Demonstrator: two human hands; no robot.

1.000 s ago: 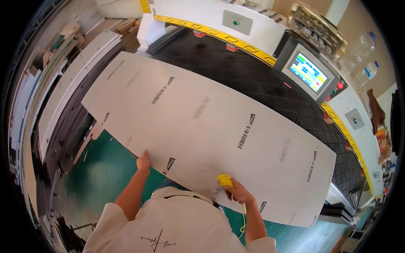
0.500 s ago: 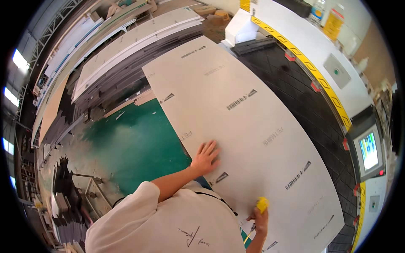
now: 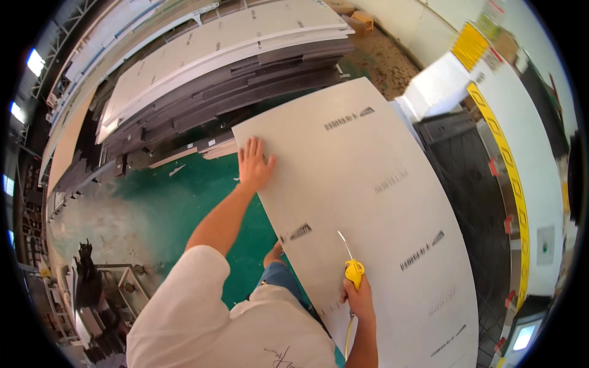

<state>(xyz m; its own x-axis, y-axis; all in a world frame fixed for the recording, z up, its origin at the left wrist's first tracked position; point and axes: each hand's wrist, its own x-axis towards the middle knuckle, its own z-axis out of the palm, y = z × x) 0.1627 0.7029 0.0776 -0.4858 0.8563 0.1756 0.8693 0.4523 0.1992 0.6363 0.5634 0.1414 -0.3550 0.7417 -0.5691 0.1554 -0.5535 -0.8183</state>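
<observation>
A large pale grey panel [image 3: 343, 184] with printed marks lies flat in front of me, its far edge angled to the right. My left hand [image 3: 254, 167] rests palm down on its left edge near the far corner, fingers spread. In my right hand [image 3: 361, 300] is a yellow air blow gun [image 3: 354, 272], with fingers wrapped round its body. Its thin metal nozzle points away from me over the panel. From the gun's lower end a pale yellow hose [image 3: 350, 336] runs down toward my body.
Beyond the panel stands a long stack of boards [image 3: 245, 67]. A machine [image 3: 534, 141] with a yellow-marked edge and a screen [image 3: 523, 337] curves along the right, beside a dark slatted bed [image 3: 469, 178]. Green floor [image 3: 202, 202] shows at left, with a metal cart [image 3: 126, 285] nearer me.
My left hand has slid forward along the panel's left edge to near its far corner. The blow gun has come forward and its nozzle now points ahead. The view has shifted too.
</observation>
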